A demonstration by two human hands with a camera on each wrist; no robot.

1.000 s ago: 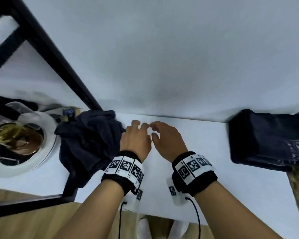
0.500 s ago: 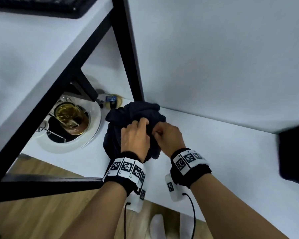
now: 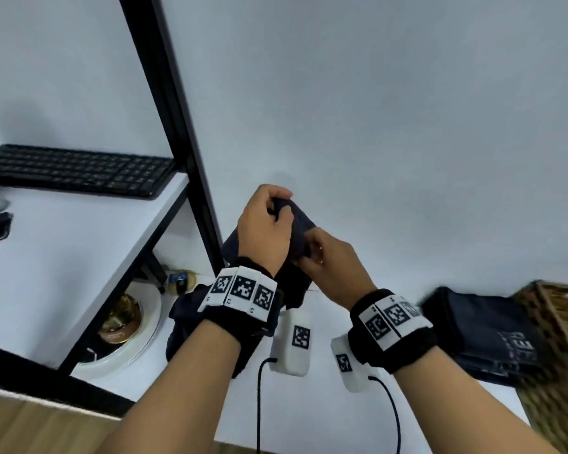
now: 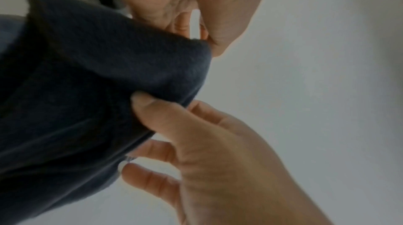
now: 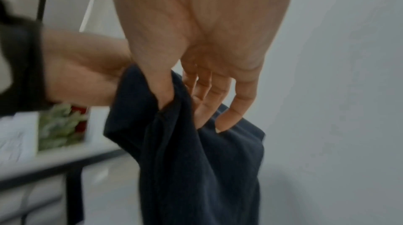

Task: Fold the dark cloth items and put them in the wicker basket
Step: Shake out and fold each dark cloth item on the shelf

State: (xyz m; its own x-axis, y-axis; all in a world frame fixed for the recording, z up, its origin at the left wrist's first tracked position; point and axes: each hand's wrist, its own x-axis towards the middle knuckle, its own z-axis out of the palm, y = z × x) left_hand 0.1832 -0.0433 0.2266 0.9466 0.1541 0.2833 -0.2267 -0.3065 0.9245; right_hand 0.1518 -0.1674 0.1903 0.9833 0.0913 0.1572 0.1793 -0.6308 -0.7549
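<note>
A dark navy cloth hangs in the air in front of the white wall, and its lower part droops beside the table's left end. My left hand grips its top edge in a fist. My right hand, just below and to the right, pinches the same edge between thumb and fingers. The left wrist view shows the cloth with the right thumb pressed on it. In the right wrist view my thumb sinks into the cloth. A folded dark cloth lies at the right against the wicker basket.
A black shelf post rises just left of my hands. A black keyboard lies on the white shelf. Under it, a white plate with a gold-coloured dish stands on the white table. A green plant is on the shelf.
Both hands went from hovering beside the crumpled cloth to grasping it, then lifted it off the table. My view tilted upward, so the keyboard shelf now shows.
</note>
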